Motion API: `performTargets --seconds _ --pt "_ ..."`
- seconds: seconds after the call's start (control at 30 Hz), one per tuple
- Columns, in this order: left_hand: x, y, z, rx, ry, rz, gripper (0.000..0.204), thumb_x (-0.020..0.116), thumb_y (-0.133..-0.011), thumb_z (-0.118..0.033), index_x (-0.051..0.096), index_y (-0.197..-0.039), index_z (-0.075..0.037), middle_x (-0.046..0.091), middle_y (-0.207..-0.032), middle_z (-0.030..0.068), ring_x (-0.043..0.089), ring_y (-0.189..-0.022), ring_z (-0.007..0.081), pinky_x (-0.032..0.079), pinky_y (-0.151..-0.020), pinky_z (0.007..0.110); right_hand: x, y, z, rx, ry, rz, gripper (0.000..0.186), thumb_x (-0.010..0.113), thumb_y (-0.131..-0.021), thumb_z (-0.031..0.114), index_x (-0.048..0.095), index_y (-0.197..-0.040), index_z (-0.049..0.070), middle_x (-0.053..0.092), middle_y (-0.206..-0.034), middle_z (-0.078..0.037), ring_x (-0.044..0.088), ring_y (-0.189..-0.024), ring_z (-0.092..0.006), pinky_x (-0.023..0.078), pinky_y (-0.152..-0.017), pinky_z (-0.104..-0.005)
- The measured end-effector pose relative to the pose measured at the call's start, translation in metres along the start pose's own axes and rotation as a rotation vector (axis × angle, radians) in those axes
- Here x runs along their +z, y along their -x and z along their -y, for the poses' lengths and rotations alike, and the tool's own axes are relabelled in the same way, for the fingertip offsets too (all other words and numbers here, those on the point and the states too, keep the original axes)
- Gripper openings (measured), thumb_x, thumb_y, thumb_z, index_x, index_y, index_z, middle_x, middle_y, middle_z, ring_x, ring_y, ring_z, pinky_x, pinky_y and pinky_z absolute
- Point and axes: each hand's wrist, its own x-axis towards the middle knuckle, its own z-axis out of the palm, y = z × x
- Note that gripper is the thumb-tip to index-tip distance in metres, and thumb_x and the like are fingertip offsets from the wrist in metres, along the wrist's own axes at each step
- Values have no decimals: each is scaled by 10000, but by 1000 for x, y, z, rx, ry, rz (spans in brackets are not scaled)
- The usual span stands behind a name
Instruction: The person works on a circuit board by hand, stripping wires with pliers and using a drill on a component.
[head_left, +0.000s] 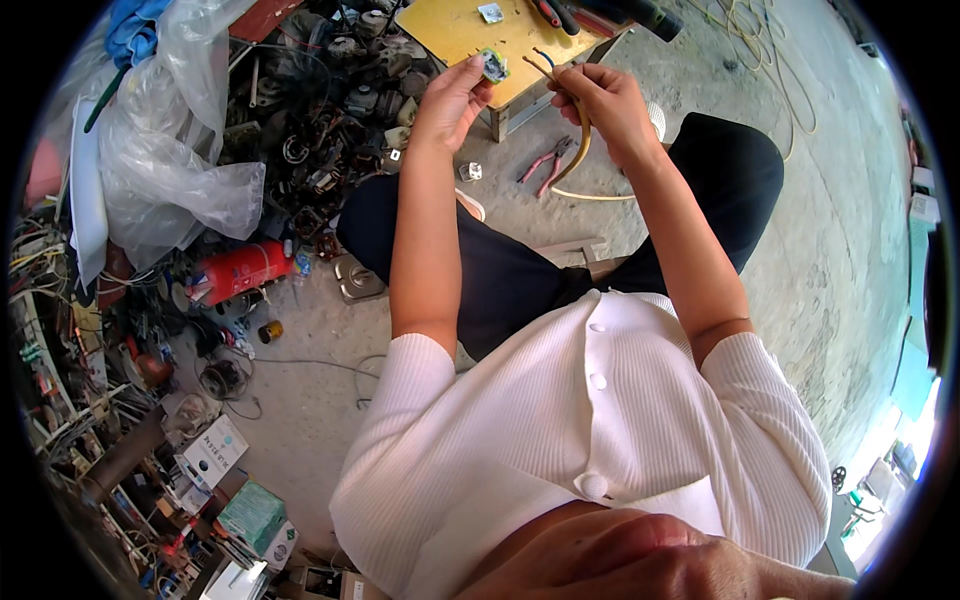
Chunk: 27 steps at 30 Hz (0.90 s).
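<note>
Evidently, in the head view, the left hand [458, 102] pinches a small green-edged part [495, 66]; just right of it, apart, wire ends [540, 62] slant up-left from the brown cable [584, 142] gripped by the right hand [606, 102].

Dark print on the white carton [213, 449] and pale marks on the red cylinder [245, 270] are too small to read.

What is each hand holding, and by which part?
Left hand: a small green-edged grey fitting, by its left edge. Right hand: a yellowish-brown cable, near its exposed-wire end.
</note>
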Motion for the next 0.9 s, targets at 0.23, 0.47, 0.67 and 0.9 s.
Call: performTargets --seconds 0.23,0.47,0.67,0.9 --pt "-1 -22 17 252 -393 -224 395 709 -882 -183 571 -1142 81 651 -970 97 631 -813 108 533 -701 227 -9 4 -7 10 -36 62 295 627 -932 274 693 -927 -13 673 -773 -33 576 -649 -57 470 -615 -190" --pt "-9 -37 25 473 -888 -409 373 771 -776 -263 690 -985 35 686 -882 128 637 -836 213 515 -740 329 -17 6 -11 32 -56 80 296 637 -937 281 681 -969 -9 668 -792 -28 584 -682 -62 475 -638 -198" --pt "-4 -29 17 445 -1107 -464 439 761 -770 -357 688 -1006 5 636 -845 109 564 -933 269 466 -817 379 -17 12 -9 -11 -87 48 272 653 -930 278 693 -930 9 677 -794 -23 597 -705 -52 492 -669 -187" --pt "11 -12 12 605 -1038 -493 421 693 -853 -390 652 -1051 -21 611 -914 93 591 -861 247 457 -816 357 -9 11 -13 -91 -154 22 302 648 -935 276 683 -978 -21 681 -828 -37 619 -741 -76 510 -711 -188"
